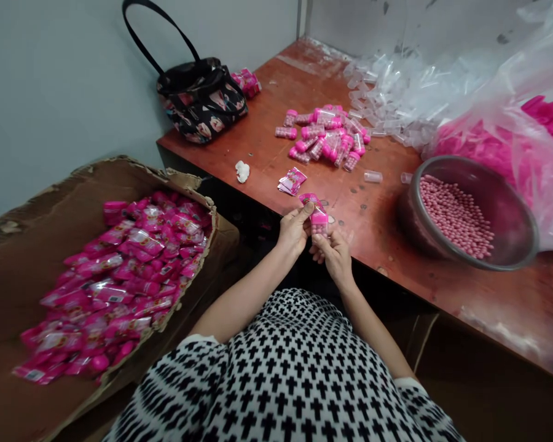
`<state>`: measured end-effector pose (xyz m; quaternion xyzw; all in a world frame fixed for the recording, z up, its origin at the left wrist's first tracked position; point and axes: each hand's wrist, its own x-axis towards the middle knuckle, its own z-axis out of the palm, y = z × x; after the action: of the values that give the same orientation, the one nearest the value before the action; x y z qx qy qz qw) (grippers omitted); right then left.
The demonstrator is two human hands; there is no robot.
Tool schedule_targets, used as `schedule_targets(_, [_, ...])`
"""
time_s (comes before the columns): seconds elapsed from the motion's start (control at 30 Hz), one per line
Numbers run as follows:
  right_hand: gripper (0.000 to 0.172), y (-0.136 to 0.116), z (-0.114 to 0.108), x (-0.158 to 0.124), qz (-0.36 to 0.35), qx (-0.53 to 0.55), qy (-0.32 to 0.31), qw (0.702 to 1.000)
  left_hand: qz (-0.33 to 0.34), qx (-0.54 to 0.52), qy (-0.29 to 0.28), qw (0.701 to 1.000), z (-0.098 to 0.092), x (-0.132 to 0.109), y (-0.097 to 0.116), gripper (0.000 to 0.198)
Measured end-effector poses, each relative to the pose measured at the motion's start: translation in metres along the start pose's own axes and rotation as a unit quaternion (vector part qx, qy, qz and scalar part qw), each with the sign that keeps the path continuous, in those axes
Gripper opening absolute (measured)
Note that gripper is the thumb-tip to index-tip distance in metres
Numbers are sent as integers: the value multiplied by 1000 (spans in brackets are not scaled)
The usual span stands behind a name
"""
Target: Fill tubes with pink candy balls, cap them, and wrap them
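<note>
My left hand (pixel 295 229) pinches a pink printed wrapper (pixel 309 199) between thumb and fingers at the table's front edge. Just beside it, my right hand (pixel 332 253) grips a small clear bottle (pixel 319 226) with a pink cap and pink beads inside. The cap end of the bottle is up against the wrapper; whether it sits inside the wrapper I cannot tell. A few flat pink wrappers (pixel 293 180) lie on the table just beyond my hands. Farther back is a heap of capped, bead-filled bottles (pixel 327 134).
A grey bowl (pixel 529 236) of pink beads (pixel 456 218) stands on the right. Behind it are a plastic bag of pink pieces (pixel 483 138) and many clear tubes (pixel 396 92). At left, a cardboard box (pixel 23 245) holds wrapped pink packets (pixel 138 252). A floral handbag (pixel 200 101) sits at the table's corner.
</note>
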<state>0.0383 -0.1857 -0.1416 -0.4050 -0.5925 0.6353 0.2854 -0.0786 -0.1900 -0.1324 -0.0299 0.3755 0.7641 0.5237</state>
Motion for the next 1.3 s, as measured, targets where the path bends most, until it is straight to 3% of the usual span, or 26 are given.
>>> schedule_targets(0.2, [30, 5, -3, 5, -11, 18, 17, 1000, -6, 89, -113, 990, -1, -1, 5, 40])
schedule_targets(0.4, [27, 6, -6, 7, -52, 0, 47, 998, -34, 152, -123, 980, -3, 1, 4, 36])
schedule_targets(0.63, [28, 5, -14, 14, 28, 122, -41, 991, -37, 242, -172, 954, -5, 5, 15, 30])
schedule_targets(0.87, [24, -3, -12, 12, -48, 18, 11, 999, -28, 229, -133, 964, 4, 0, 15, 32])
schedule_targets(1.0, [27, 1, -15, 13, 16, 91, -43, 995, -42, 257, -155, 953, 5, -4, 17, 34])
schedule_targets(1.1, [28, 1, -15, 12, 54, 119, -46, 990, -49, 272, -159, 948, 0, -5, 18, 34])
schedule_targets(1.23, [26, -5, -10, 10, 8, 43, 12, 999, 38, 289, -105, 951, -5, -7, 12, 32])
schedule_targets(1.3, [26, -7, -9, 10, 1, 43, 9, 999, 71, 275, -80, 956, -4, -12, 7, 30])
